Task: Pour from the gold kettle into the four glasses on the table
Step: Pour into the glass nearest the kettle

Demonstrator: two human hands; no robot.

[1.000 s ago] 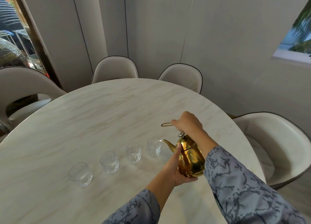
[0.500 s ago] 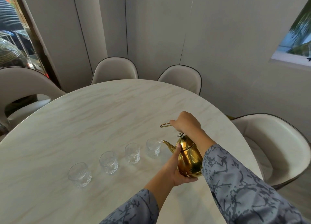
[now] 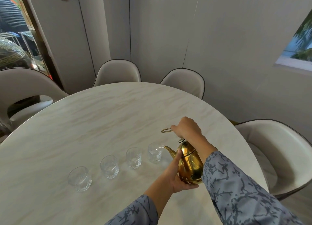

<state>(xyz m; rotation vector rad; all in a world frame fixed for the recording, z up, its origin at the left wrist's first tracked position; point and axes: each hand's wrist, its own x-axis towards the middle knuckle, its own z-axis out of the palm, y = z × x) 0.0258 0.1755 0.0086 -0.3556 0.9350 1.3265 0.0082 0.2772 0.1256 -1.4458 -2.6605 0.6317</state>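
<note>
The gold kettle (image 3: 190, 164) is tilted to the left, its spout tip at the rim of the rightmost glass (image 3: 154, 152). My right hand (image 3: 186, 129) is closed around the kettle's wire handle above the lid. My left hand (image 3: 175, 173) cups the kettle's underside and side. Three more clear patterned glasses stand in a row going left and nearer: the second glass (image 3: 134, 158), the third glass (image 3: 109, 167) and the leftmost glass (image 3: 79, 178). A thin clear stream seems to leave the spout.
The glasses stand on a round marble-look table (image 3: 101, 120). Cream chairs ring it: a chair at the left (image 3: 25, 87), two at the far side (image 3: 118, 71) (image 3: 184, 82), one at the right (image 3: 276, 150). Walls stand close behind.
The kettle and both hands have held almost the same place at the rightmost glass; the head camera has shifted slightly.
</note>
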